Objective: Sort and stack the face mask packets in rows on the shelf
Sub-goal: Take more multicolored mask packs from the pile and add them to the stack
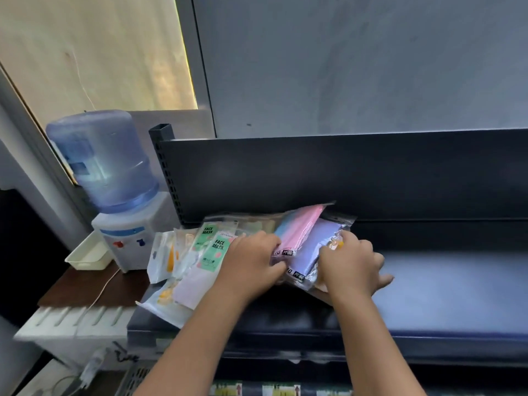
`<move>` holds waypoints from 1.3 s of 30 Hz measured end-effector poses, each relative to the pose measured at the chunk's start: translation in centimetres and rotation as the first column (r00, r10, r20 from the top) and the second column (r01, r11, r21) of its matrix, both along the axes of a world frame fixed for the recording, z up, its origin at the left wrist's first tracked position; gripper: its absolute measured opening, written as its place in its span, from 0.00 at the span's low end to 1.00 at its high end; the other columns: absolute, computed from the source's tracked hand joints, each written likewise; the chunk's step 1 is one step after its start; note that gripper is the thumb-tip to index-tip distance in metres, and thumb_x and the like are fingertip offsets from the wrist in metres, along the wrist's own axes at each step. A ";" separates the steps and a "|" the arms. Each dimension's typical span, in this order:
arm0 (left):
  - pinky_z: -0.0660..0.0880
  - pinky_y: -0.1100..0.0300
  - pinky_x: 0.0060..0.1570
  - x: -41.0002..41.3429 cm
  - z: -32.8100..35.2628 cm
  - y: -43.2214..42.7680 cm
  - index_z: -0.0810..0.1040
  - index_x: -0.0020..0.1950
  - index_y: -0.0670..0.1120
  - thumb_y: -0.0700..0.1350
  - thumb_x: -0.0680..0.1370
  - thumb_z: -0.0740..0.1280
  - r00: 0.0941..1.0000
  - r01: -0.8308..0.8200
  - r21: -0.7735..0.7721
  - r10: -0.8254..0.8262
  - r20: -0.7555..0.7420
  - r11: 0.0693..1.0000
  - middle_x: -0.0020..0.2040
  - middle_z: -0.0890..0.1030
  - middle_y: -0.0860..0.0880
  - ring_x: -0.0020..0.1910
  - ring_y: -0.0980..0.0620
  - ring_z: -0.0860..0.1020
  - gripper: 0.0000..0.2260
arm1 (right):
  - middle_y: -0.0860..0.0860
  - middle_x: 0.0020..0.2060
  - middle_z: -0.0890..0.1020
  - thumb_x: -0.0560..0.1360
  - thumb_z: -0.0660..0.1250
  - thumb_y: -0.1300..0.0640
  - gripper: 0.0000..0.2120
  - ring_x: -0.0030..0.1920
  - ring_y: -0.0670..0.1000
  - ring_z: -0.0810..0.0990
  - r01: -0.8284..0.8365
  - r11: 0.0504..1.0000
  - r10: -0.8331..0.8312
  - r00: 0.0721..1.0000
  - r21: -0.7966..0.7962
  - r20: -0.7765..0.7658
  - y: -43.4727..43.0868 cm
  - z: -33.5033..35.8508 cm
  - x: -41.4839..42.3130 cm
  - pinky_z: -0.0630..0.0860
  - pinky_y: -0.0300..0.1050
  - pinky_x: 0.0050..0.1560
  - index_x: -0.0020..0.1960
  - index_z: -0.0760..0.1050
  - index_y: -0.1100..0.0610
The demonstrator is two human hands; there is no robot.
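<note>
we are working at the left end of the dark metal shelf (457, 284), where the face mask packets (200, 252) are lying in a loose, overlapping heap. our left hand (253, 260) is lying palm down, fingers curled over the pink and blue packet (297, 228) at the heap's middle. our right hand (353, 265) is resting at the heap's right edge, its fingers spread loosely against the lilac packet (315, 247); whether it is pinching that packet, we cannot tell. to do this step well, in our judgement, we should be separating one colour at a time, steadying the heap with the left hand while the right draws like packets onto the bare shelf to the heap's right, squaring their edges against the back panel (343, 172). the packets are flat, glossy plastic sleeves, slippery and prone to fanning; two mint-green ones (213, 244) left of the left hand are printed "face mask". the shelf surface is looking smooth and matte. beyond the heap's left edge a water dispenser (120, 212) is standing
</note>
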State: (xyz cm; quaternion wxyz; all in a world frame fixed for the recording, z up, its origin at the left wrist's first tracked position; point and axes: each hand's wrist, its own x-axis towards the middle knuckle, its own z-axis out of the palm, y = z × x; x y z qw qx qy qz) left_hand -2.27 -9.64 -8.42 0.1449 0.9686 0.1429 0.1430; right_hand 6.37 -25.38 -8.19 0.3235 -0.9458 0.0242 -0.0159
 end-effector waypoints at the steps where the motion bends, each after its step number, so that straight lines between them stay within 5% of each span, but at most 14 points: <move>1: 0.76 0.49 0.53 0.0 0.1 0.0 0.81 0.58 0.50 0.56 0.71 0.65 1.000 0.007 -0.006 -0.007 0.013 1.000 0.52 0.83 0.50 0.52 0.43 0.80 0.19 | 0.52 0.58 0.81 0.74 0.65 0.51 0.17 0.64 0.61 0.72 0.001 0.999 -0.001 1.000 0.038 0.001 -0.1 0.1 0.2 0.56 0.72 0.74 0.62 0.77 0.46; 4: 0.78 0.49 0.52 0.1 0.2 0.0 0.80 0.61 0.51 0.52 0.72 0.65 0.998 0.013 -0.096 -0.007 0.069 0.995 0.55 0.82 0.51 0.54 0.46 0.80 0.18 | 0.47 0.50 0.83 0.71 0.69 0.53 0.20 0.62 0.59 0.77 -0.028 0.976 0.008 0.996 0.214 0.094 0.0 0.3 0.6 0.54 0.66 0.78 0.62 0.78 0.45; 6: 0.78 0.50 0.53 0.0 0.1 -0.2 0.79 0.65 0.52 0.50 0.73 0.65 0.997 0.017 -0.141 -0.005 0.083 0.990 0.56 0.82 0.51 0.55 0.47 0.80 0.20 | 0.45 0.51 0.84 0.69 0.70 0.58 0.25 0.59 0.57 0.80 -0.080 0.910 0.022 0.989 0.407 0.144 0.1 0.8 0.3 0.71 0.57 0.70 0.65 0.78 0.45; 9: 0.77 0.54 0.55 0.2 -0.1 -0.6 0.77 0.70 0.54 0.47 0.76 0.66 0.994 0.032 -0.209 -0.010 0.105 0.977 0.56 0.80 0.53 0.55 0.50 0.79 0.21 | 0.45 0.53 0.83 0.69 0.71 0.67 0.30 0.51 0.55 0.84 -0.062 0.680 0.084 0.996 0.731 0.007 0.3 1.7 0.4 0.83 0.58 0.50 0.69 0.75 0.49; 11: 0.76 0.56 0.55 0.4 -0.2 -0.7 0.76 0.71 0.57 0.48 0.77 0.66 0.991 0.038 -0.258 -0.003 0.133 0.966 0.56 0.79 0.54 0.55 0.53 0.78 0.22 | 0.50 0.48 0.84 0.71 0.72 0.69 0.24 0.45 0.57 0.86 0.060 0.518 0.148 0.976 0.853 -0.159 0.6 1.8 0.7 0.84 0.60 0.41 0.64 0.77 0.55; 14: 0.75 0.59 0.58 0.5 -0.5 -0.6 0.76 0.73 0.59 0.48 0.79 0.66 0.990 0.068 -0.321 -0.025 0.137 0.945 0.57 0.78 0.56 0.56 0.56 0.77 0.22 | 0.61 0.39 0.81 0.72 0.74 0.66 0.07 0.35 0.57 0.82 0.115 0.506 0.249 0.930 0.855 -0.272 0.9 1.7 0.4 0.78 0.50 0.32 0.46 0.76 0.63; 18: 0.66 0.77 0.60 0.2 0.0 -1.1 0.77 0.74 0.57 0.50 0.79 0.72 0.983 0.125 -0.436 -0.054 0.173 0.891 0.64 0.76 0.59 0.63 0.63 0.75 0.22 | 0.62 0.46 0.86 0.74 0.67 0.69 0.15 0.41 0.65 0.88 0.125 0.432 0.327 0.901 0.893 -0.284 1.3 1.7 0.4 0.85 0.67 0.37 0.55 0.77 0.53; 20: 0.59 0.84 0.60 0.0 0.4 -1.3 0.78 0.73 0.56 0.53 0.77 0.74 0.980 0.155 -0.476 -0.075 0.183 0.865 0.66 0.74 0.63 0.65 0.71 0.71 0.24 | 0.63 0.48 0.86 0.77 0.64 0.70 0.18 0.40 0.65 0.88 0.133 0.367 0.343 0.901 0.921 -0.267 1.0 1.9 0.4 0.85 0.61 0.34 0.59 0.77 0.52; 23: 0.65 0.83 0.59 -0.1 0.8 -1.7 0.81 0.70 0.54 0.52 0.78 0.75 0.973 0.174 -0.588 -0.047 0.225 0.790 0.66 0.73 0.67 0.62 0.81 0.68 0.20 | 0.61 0.52 0.86 0.79 0.64 0.70 0.17 0.44 0.63 0.89 0.102 0.277 0.337 0.921 0.955 -0.196 0.6 1.7 0.5 0.84 0.53 0.35 0.63 0.78 0.54; 27: 0.69 0.79 0.56 0.5 1.0 -2.2 0.85 0.62 0.49 0.45 0.73 0.80 0.924 0.053 -0.712 0.235 0.300 0.700 0.68 0.77 0.55 0.63 0.63 0.76 0.18 | 0.63 0.51 0.88 0.79 0.67 0.70 0.15 0.45 0.63 0.89 0.093 0.164 0.392 0.907 0.982 -0.152 0.0 1.4 0.7 0.86 0.54 0.38 0.63 0.80 0.59; 29: 0.77 0.61 0.62 1.0 0.9 -1.9 0.80 0.67 0.50 0.41 0.67 0.84 0.914 0.037 -0.834 0.319 0.251 0.550 0.65 0.79 0.52 0.64 0.53 0.79 0.30 | 0.64 0.53 0.87 0.80 0.67 0.70 0.15 0.50 0.66 0.88 0.072 0.155 0.403 0.906 0.985 -0.129 -0.4 1.2 0.7 0.87 0.60 0.43 0.64 0.80 0.60; 32: 0.82 0.53 0.50 1.5 1.0 -1.0 0.71 0.74 0.43 0.32 0.58 0.85 0.923 0.073 -0.973 0.355 0.150 0.221 0.61 0.84 0.43 0.57 0.44 0.85 0.47 | 0.61 0.53 0.88 0.82 0.64 0.68 0.13 0.50 0.62 0.88 0.047 0.128 0.368 0.925 0.991 -0.091 -1.2 0.7 0.7 0.87 0.58 0.48 0.64 0.80 0.59; 35: 0.83 0.55 0.34 0.9 1.7 -0.5 0.71 0.74 0.39 0.25 0.64 0.79 0.912 0.149 -0.987 0.378 0.160 0.060 0.57 0.86 0.37 0.48 0.40 0.88 0.40 | 0.61 0.54 0.88 0.83 0.62 0.67 0.12 0.48 0.58 0.87 0.061 0.101 0.305 0.948 0.993 -0.089 -2.1 0.2 0.9 0.87 0.53 0.48 0.63 0.80 0.60; 39: 0.81 0.56 0.30 0.1 1.7 -0.4 0.76 0.68 0.43 0.28 0.73 0.73 0.918 0.159 -0.987 0.363 0.158 0.028 0.59 0.84 0.38 0.43 0.42 0.87 0.26 | 0.56 0.55 0.88 0.85 0.61 0.62 0.12 0.51 0.54 0.88 0.047 0.134 0.268 0.960 0.990 -0.081 -3.7 -0.4 1.6 0.86 0.49 0.44 0.65 0.79 0.56</move>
